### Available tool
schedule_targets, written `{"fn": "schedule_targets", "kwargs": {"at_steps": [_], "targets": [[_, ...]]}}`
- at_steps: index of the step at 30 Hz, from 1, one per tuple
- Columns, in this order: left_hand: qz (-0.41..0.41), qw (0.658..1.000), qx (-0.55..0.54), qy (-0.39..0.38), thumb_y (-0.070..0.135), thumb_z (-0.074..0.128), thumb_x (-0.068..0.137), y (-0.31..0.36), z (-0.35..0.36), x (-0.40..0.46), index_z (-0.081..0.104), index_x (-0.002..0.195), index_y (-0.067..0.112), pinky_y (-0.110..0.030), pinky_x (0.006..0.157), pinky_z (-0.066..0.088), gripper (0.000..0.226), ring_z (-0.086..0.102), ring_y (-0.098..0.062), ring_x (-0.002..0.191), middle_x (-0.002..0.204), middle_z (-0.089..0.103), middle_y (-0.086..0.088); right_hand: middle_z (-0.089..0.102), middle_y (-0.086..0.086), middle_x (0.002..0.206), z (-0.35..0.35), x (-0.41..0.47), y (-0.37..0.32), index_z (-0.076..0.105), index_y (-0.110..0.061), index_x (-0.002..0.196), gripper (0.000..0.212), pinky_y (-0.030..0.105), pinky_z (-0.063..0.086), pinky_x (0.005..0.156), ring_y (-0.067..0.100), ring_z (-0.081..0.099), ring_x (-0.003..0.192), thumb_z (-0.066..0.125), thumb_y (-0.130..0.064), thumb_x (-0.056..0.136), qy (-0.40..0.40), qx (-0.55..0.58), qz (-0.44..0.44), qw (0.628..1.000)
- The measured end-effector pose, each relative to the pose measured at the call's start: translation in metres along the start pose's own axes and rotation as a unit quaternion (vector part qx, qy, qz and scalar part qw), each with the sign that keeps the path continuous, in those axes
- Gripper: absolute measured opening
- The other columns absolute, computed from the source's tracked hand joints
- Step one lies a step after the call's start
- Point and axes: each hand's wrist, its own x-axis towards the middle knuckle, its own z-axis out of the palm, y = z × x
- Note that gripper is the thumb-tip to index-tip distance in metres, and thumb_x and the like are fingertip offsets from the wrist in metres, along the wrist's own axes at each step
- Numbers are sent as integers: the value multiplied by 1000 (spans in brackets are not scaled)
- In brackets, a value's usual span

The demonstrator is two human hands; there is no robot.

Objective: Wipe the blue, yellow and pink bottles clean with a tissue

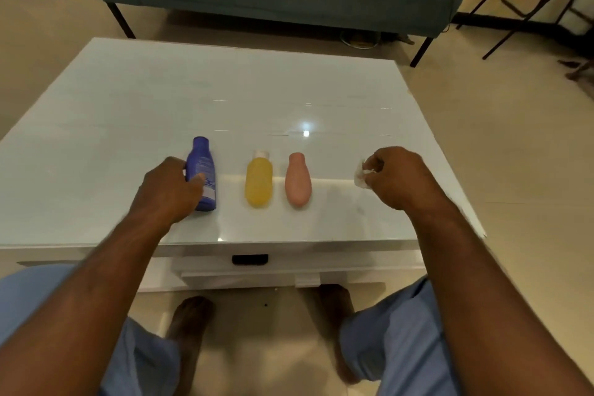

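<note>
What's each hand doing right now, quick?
Left hand: gripping the blue bottle lying on the white table.
Right hand: closed, pinching a crumpled white tissue.

Head camera looks forward and down, close over the white table (128, 100).

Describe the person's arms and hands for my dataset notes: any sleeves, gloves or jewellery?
Both forearms are bare to the frame edge, with no sleeves showing. The left hand and right hand wear no gloves; no rings, watch or bracelets are visible.
</note>
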Motion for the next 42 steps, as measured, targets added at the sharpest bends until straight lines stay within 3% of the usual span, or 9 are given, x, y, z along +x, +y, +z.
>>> {"fn": "schedule_targets", "kwargs": {"at_steps": [3, 7, 11, 13, 21, 26, 29, 35, 42], "targets": [[-1, 1000, 20, 21, 30, 66, 97, -7, 3, 2, 44, 141, 5, -42, 80, 50, 56, 61, -33, 103, 132, 60, -22, 68, 9, 131, -1, -2, 5, 69, -13, 133, 34, 36, 55, 96, 29, 66, 117, 61, -11, 100, -120, -108, 33, 986], [36, 996, 55, 65, 29, 72, 92, -8, 0, -5, 37, 148, 7, -47, 92, 50, 71, 56, -40, 122, 142, 49, -24, 69, 17, 129, 2, -5, 15, 68, -5, 132, 35, 40, 56, 100, 35, 66, 121, 59, -8, 98, -136, -136, 35, 981], [107, 984, 137, -21, 59, 78, 77, -15, -4, -13, 31, 153, 17, -48, 99, 51, 98, 51, -37, 128, 149, 43, -18, 61, 22, 141, 14, -12, 25, 64, -5, 136, 37, 32, 51, 100, 33, 59, 132, 57, -4, 99, -117, -152, 42, 981], [121, 978, 160, -54, 58, 82, 73, -19, -6, -18, 25, 156, 22, -48, 104, 48, 107, 45, -36, 135, 156, 35, -14, 60, 21, 141, 19, -14, 29, 65, -7, 132, 35, 31, 50, 93, 33, 61, 128, 57, -4, 98, -109, -163, 30, 980], [154, 974, 162, -21, 26, 73, 90, -20, -3, -23, 26, 157, 16, -40, 106, 44, 83, 53, -32, 127, 151, 41, -15, 55, 13, 139, 24, -23, 26, 57, -16, 136, 39, 41, 52, 101, 35, 58, 125, 62, -21, 98, -117, -217, 21, 969], [138, 972, 191, -14, 23, 69, 92, -13, 0, -33, 11, 160, 19, -43, 111, 43, 89, 44, -34, 137, 164, 22, -15, 46, 16, 147, 23, -30, 14, 47, -12, 142, 50, 42, 45, 106, 39, 45, 136, 62, -33, 100, -122, -205, 47, 970], [133, 973, 189, -13, 29, 71, 92, -7, -6, -37, 4, 161, 18, -46, 114, 40, 97, 35, -37, 144, 167, 11, -15, 35, 19, 157, 17, -39, 5, 36, -12, 152, 73, 48, 41, 113, 42, 33, 146, 65, -51, 97, -71, -185, 42, 979], [162, 960, 224, 40, 44, 67, 93, 25, -40, -43, -3, 160, 18, -49, 117, 33, 101, 18, -38, 153, 169, -2, -14, 12, 22, 173, 12, -55, -38, 17, -14, 165, 91, 50, 22, 128, 42, 12, 161, 64, -55, 98, 45, -148, -77, 985], [290, 889, 274, 223, 79, 38, 85, 52, -60, -52, -9, 160, 19, -52, 123, 10, 107, 0, -37, 156, 168, -17, -10, -6, 11, 177, 21, -65, -95, 9, -25, 167, 90, 52, 6, 131, 37, -2, 164, 53, -65, 99, 162, -144, -232, 948]]}}
